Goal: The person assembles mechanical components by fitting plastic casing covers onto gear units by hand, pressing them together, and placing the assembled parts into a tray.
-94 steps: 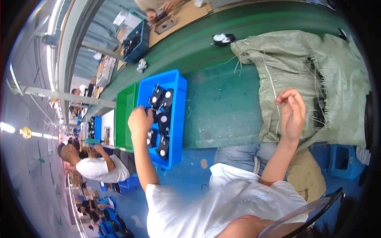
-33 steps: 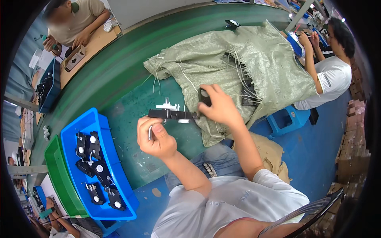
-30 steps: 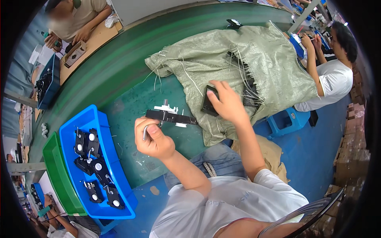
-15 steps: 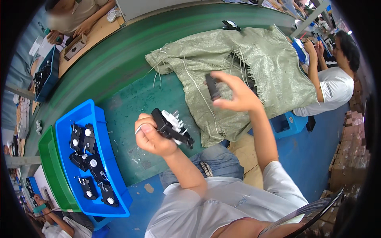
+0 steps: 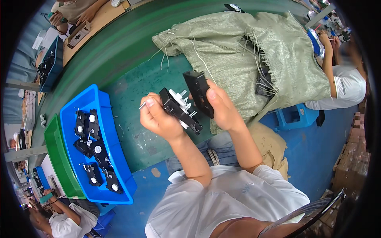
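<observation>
My left hand [image 5: 160, 119] is closed on a black housing with white gears [image 5: 180, 107]; a thin metal shaft sticks out past its thumb. Close beside it, my right hand [image 5: 224, 105] grips a black plastic cover [image 5: 198, 93], tilted upright and facing the gears. A narrow gap seems to lie between the two parts, though their lower ends are close. Through the torn opening of a green woven sack [image 5: 222, 47], more black plastic parts [image 5: 264, 83] show. A blue bin [image 5: 129, 194] at the left holds several black assemblies [image 5: 97, 148] with white round pieces.
A green tray [image 5: 59, 158] stands left of the blue bin. Beneath my hands is a green worktable [image 5: 139, 146], with a green belt [image 5: 131, 51] beyond it. A blue stool [image 5: 297, 117] is at the right. Co-workers sit at the far left, lower left and right.
My right hand has come left and down from over the sack, bringing the black cover next to the geared housing. My left hand keeps its hold. The view has shifted slightly.
</observation>
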Motion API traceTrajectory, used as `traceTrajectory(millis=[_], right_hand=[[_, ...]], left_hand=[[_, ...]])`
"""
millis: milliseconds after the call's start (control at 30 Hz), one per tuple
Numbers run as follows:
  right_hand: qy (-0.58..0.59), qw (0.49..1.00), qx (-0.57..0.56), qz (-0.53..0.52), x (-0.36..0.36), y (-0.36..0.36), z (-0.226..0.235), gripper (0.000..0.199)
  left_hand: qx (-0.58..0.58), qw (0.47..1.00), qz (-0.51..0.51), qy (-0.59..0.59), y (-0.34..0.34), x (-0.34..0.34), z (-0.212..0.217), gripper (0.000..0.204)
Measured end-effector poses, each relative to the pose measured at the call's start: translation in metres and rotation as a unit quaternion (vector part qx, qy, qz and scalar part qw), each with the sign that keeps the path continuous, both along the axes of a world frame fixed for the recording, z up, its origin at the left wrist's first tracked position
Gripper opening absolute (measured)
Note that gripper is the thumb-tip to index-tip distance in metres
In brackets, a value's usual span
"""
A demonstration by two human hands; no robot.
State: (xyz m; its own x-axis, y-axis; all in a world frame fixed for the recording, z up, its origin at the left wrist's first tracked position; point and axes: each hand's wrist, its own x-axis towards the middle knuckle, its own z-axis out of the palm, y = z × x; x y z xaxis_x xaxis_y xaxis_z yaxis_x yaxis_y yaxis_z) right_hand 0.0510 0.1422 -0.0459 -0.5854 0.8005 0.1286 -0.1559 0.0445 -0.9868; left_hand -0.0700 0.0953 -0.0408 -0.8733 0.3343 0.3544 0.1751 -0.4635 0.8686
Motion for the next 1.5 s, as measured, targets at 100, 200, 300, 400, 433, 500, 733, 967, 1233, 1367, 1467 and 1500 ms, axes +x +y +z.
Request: traceTrajectory(millis=[100,200,300,400,433,500,733,967,1233,1367,1467,1500], right_hand=[[-0.001,0.998,0.057,0.008,-0.002,0.0,0.001,0.052],[0.005,0.997,0.072,0.015,-0.003,-0.001,-0.002,0.053],[0.014,0.996,0.089,0.023,-0.004,-0.002,-0.003,0.054],[0.013,0.997,0.068,0.028,-0.003,-0.003,-0.001,0.054],[0.013,0.998,0.06,0.03,-0.003,-0.004,-0.001,0.054],[0.018,0.997,0.063,0.026,-0.004,-0.003,-0.002,0.054],[-0.014,0.998,0.06,0.025,-0.003,-0.002,0.0,0.055],[-0.037,0.997,0.071,0.003,-0.005,-0.001,-0.002,0.054],[-0.036,0.992,0.124,0.002,0.004,0.0,0.002,0.045],[-0.071,0.99,0.124,0.003,0.003,-0.001,0.004,0.046],[-0.097,0.988,0.119,0.014,0.0,0.0,0.003,0.048],[-0.071,0.988,0.136,-0.023,-0.004,0.0,-0.001,0.049]], left_hand=[[0.003,1.0,0.0,-0.006,0.001,0.001,0.002,0.032],[-0.012,1.0,0.002,0.013,0.0,0.001,0.001,0.032],[-0.027,0.999,0.005,0.033,-0.001,0.002,0.002,0.033],[-0.028,0.999,0.001,0.036,-0.001,0.002,0.002,0.033],[-0.029,0.999,-0.001,0.037,-0.001,0.002,0.002,0.033],[-0.032,0.999,0.002,0.041,0.0,0.003,0.002,0.033],[-0.072,0.993,0.023,0.092,0.0,0.005,0.001,0.031],[-0.119,0.985,0.046,0.115,0.002,0.008,0.001,0.03],[-0.205,0.972,-0.021,0.112,0.001,0.01,0.002,0.03],[-0.208,0.971,-0.05,0.103,0.0,0.004,-0.002,0.028],[-0.186,0.975,-0.069,0.102,0.0,0.0,-0.006,0.026],[-0.2,0.97,-0.098,0.1,0.001,0.001,-0.007,0.024]])
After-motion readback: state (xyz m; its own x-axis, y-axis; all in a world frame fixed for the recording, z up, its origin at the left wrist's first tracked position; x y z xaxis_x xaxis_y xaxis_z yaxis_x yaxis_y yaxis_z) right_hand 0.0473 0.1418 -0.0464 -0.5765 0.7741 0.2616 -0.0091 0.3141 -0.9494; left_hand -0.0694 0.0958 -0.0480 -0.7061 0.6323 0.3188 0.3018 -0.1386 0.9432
